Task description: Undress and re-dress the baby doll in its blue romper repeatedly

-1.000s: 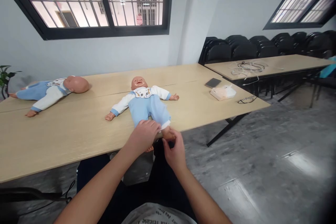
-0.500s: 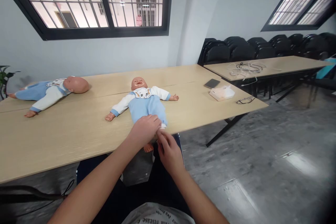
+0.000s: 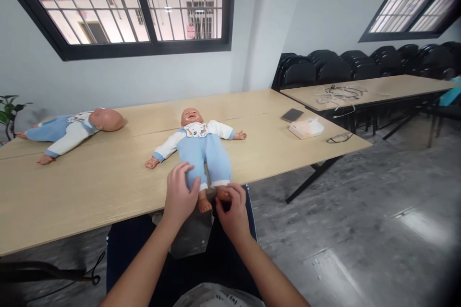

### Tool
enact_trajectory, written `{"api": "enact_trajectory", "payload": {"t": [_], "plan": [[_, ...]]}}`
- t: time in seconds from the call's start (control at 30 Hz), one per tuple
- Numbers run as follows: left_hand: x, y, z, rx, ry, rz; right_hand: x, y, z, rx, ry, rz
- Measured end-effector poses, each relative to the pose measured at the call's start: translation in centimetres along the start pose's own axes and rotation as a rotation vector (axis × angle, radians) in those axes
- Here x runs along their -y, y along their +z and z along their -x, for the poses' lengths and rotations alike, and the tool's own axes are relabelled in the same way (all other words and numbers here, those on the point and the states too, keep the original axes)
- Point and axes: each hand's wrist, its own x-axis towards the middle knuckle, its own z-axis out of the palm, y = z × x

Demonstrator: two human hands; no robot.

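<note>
A baby doll [image 3: 203, 151] in a blue romper with white sleeves lies on its back on the long wooden table [image 3: 90, 187], head toward the wall and feet at the near edge, right in front of the person. The left hand [image 3: 180, 194] sits at the end of the trouser leg on the left side of the view, its fingers [image 3: 183, 169] curled over the blue cloth just above the white cuff, closed on the leg. That leg's bare foot [image 3: 204, 206] sticks out beside the hand, past the table edge. The right hand [image 3: 233, 208] is at the doll's other foot [image 3: 223, 194], fingers and thumb pinched narrowly around it just below the cuff. The two hands are close together, with only the bare foot between them.

Farther left on the table lies a second doll [image 3: 72, 127] in the same clothes. Toward the right end are a dark phone [image 3: 292, 114], a tissue pack [image 3: 306, 127] and a pair of glasses [image 3: 338, 137].
</note>
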Motion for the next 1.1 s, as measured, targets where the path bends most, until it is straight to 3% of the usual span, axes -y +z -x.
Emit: {"api": "enact_trajectory", "payload": {"t": [0.1,0.17,0.3,0.47,0.63,0.7,0.77,0.9,1.0,1.1], "plan": [[2.3,0.6,1.8,0.025,-0.322,0.199,0.3,0.9,1.2,0.065,0.048,-0.088],[3.0,0.6,2.0,0.104,-0.423,0.352,1.0,1.5,1.7,0.12,0.052,-0.136],[3.4,-0.5,0.4,0.145,-0.493,0.513,3.8,3.1,2.0,0.33,-0.016,-0.202],[5.1,-3.8,-2.5,0.131,-0.499,0.426,7.8,5.4,0.6,0.59,-0.055,-0.31],[7.7,-7.2,-3.8,0.089,-0.525,0.392,9.0,5.5,-2.4,0.793,-0.19,-0.396],[8.5,-8.2,-3.7,0.105,-0.556,0.408,8.2,4.9,-4.3,0.787,-0.26,-0.399],[9.1,-8.9,-3.3,0.149,-0.608,0.475,6.6,4.5,-7.0,0.695,-0.302,-0.358],[9.9,-9.1,-2.6,0.191,-0.694,0.633,1.6,5.7,-15.6,0.465,-0.192,-0.228],[10.5,-8.4,-2.9,0.111,-0.667,0.645,-2.1,8.1,-22.5,0.466,-0.107,-0.07],[11.5,-7.2,-5.0,0.045,-0.626,0.573,-4.6,10.4,-26.9,0.582,-0.198,0.078]]}}
